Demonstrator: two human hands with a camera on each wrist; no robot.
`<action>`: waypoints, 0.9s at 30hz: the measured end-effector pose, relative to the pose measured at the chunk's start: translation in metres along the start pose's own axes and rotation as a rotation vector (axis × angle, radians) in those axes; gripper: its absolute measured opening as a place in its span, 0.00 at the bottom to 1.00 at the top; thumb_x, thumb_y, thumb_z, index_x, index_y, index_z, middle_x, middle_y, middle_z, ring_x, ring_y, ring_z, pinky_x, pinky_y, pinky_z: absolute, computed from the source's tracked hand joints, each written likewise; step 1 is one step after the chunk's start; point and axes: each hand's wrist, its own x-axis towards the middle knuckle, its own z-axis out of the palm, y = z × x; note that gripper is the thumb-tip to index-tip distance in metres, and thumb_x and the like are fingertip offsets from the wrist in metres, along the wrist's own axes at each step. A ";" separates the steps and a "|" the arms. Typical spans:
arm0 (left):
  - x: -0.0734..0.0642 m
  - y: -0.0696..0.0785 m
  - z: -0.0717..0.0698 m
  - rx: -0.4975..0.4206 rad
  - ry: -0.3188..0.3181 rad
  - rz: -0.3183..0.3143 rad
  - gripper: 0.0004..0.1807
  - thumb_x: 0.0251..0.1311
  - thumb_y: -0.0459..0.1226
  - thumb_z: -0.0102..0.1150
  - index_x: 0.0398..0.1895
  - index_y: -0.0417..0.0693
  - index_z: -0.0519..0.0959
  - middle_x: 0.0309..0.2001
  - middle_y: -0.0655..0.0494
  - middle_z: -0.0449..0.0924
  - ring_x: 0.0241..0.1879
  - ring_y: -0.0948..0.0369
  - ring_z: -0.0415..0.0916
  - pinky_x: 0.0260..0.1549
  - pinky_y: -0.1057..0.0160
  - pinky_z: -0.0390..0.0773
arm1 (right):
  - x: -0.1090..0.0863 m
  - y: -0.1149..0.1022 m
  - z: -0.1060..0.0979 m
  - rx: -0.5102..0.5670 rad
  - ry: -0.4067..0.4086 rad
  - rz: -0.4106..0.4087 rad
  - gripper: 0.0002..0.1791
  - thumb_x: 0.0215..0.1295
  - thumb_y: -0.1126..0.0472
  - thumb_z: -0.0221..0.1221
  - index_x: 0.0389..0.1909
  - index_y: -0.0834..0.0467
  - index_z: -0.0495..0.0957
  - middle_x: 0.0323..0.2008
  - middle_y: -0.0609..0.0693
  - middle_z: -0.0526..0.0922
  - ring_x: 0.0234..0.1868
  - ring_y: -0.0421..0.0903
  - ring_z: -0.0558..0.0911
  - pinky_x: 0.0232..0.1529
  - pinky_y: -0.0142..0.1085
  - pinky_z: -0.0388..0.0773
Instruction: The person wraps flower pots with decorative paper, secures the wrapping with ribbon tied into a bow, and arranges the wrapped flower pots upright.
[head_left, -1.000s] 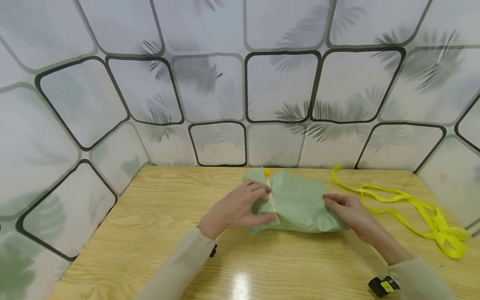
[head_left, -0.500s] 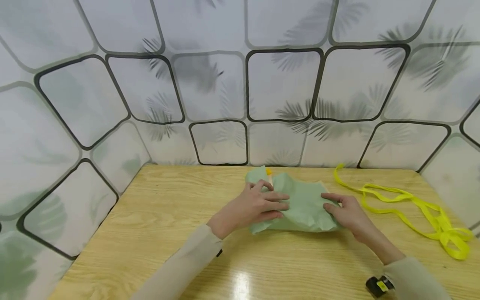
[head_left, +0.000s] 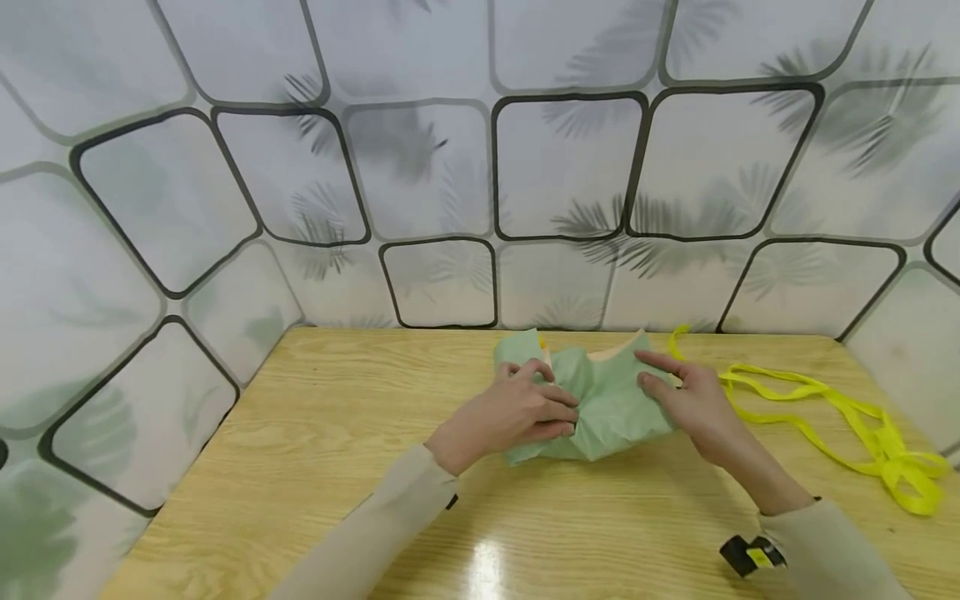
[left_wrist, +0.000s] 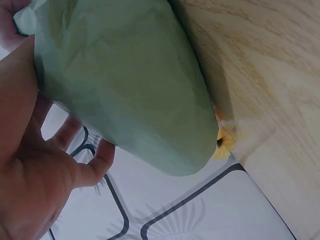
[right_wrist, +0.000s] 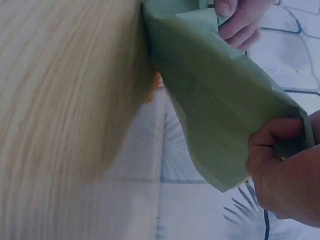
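Where your green wrapping paper (head_left: 618, 417) lies: toward the back of the wooden bench (head_left: 315, 442), spread between your two grips, creased at the middle, its far right corner standing up and a pale edge showing behind.
Left grip (head_left: 517, 412): you have it clamped on the paper's left part, fingers bent, a fold pinched under the thumb.
Right grip (head_left: 701, 408): you have it clamped on the paper's right edge, index finger curled against it.
Yellow flower (left_wrist: 226, 145): it peeks out beside the paper's rounded edge, as your left wrist view shows.
Yellow ribbon (head_left: 891, 467): loose and looped on the bench to your right, partly hidden behind your right grip.
Wall covering (head_left: 420, 187): rounded squares and grey palm leaves, behind the bench.
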 end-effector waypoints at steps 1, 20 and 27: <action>-0.001 -0.001 0.000 -0.010 0.004 0.001 0.13 0.73 0.53 0.56 0.51 0.70 0.87 0.55 0.77 0.85 0.58 0.60 0.73 0.47 0.54 0.73 | 0.001 -0.002 0.000 0.005 0.011 -0.003 0.28 0.79 0.58 0.53 0.75 0.61 0.65 0.60 0.65 0.81 0.19 0.34 0.68 0.19 0.30 0.68; -0.011 -0.003 0.001 -0.087 -0.072 -0.043 0.17 0.76 0.52 0.49 0.62 0.77 0.79 0.63 0.70 0.76 0.66 0.54 0.64 0.52 0.47 0.67 | 0.020 0.030 -0.008 -0.256 -0.112 0.137 0.48 0.77 0.45 0.55 0.80 0.68 0.42 0.61 0.76 0.69 0.50 0.63 0.78 0.43 0.47 0.81; -0.009 -0.003 0.005 -0.147 -0.097 -0.081 0.19 0.78 0.52 0.46 0.66 0.72 0.75 0.63 0.73 0.77 0.69 0.55 0.63 0.55 0.47 0.65 | 0.016 0.026 -0.007 -0.260 -0.197 0.154 0.66 0.62 0.45 0.72 0.82 0.64 0.33 0.74 0.81 0.48 0.71 0.78 0.59 0.60 0.64 0.73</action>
